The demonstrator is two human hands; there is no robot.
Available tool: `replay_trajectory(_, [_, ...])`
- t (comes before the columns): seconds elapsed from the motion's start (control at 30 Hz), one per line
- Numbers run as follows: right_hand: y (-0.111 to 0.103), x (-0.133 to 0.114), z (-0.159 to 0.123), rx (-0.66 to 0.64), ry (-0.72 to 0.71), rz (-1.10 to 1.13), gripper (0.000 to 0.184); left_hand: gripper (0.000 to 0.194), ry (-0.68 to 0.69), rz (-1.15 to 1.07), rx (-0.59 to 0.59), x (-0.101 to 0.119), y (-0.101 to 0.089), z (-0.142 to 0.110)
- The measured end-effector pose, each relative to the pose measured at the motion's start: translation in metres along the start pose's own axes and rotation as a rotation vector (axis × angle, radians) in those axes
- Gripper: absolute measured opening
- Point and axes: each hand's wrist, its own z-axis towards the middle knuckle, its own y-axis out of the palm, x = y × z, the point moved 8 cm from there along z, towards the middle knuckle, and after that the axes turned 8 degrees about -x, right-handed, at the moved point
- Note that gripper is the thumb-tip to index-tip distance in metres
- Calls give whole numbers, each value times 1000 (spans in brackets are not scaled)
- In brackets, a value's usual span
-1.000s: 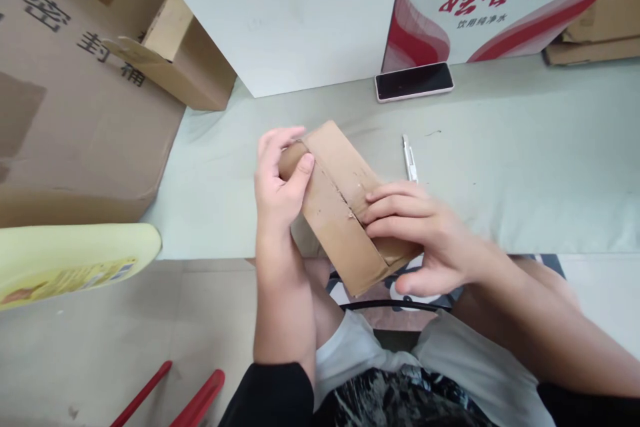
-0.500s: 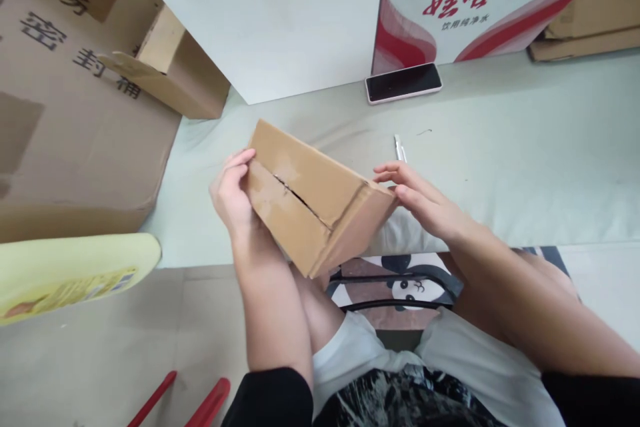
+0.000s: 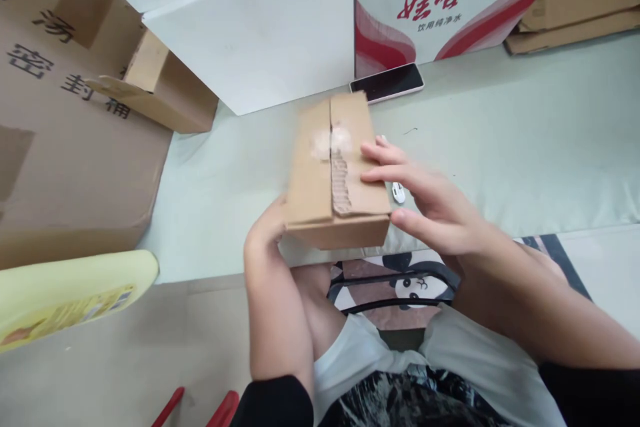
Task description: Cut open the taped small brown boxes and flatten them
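A small brown cardboard box is held above the pale green cloth surface, its flapped side facing up. A seam runs between the two flaps, with a torn, corrugated patch near the front end and a whitish worn spot further back. My left hand grips the box from its left side and below; the fingers are hidden behind it. My right hand has its fingers spread, their tips on the right flap and the thumb by the near corner. Partly covered by that hand, a small white tool, perhaps a cutter, lies on the cloth.
Behind the box lies a phone against a white carton with red lettering. Flattened cardboard is at back right. A large brown carton, a smaller open box and a yellow container stand left.
The cardboard box has turned so its seam now points away from me, and its torn patch shows. My right hand has come onto the flap; my left has shifted right, its fingers now hidden.
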Motion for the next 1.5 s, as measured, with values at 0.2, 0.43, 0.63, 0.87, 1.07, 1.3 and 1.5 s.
replay_trajectory(0.2, [5,18,1,-2,122,-37,12,53,21,36,227,33,-15,-4])
replay_trajectory(0.43, [-28,96,-24,205,807,-472,35,54,294,233,-158,78,39,1])
replay_trajectory(0.63, [0,119,-33,-214,980,-636,69,55,262,250,-158,76,39,1])
replay_trajectory(0.87, [-17,118,-21,269,707,139,33,55,268,236,-147,75,40,0])
replay_trajectory(1.07, [-42,89,-16,520,327,583,36,52,300,239,-128,79,42,0])
replay_trajectory(1.3, [-51,56,-28,714,362,290,42,51,291,256,-155,82,49,-3])
replay_trajectory(1.5, [-50,23,-24,665,296,169,67,51,303,276,-169,85,62,-4])
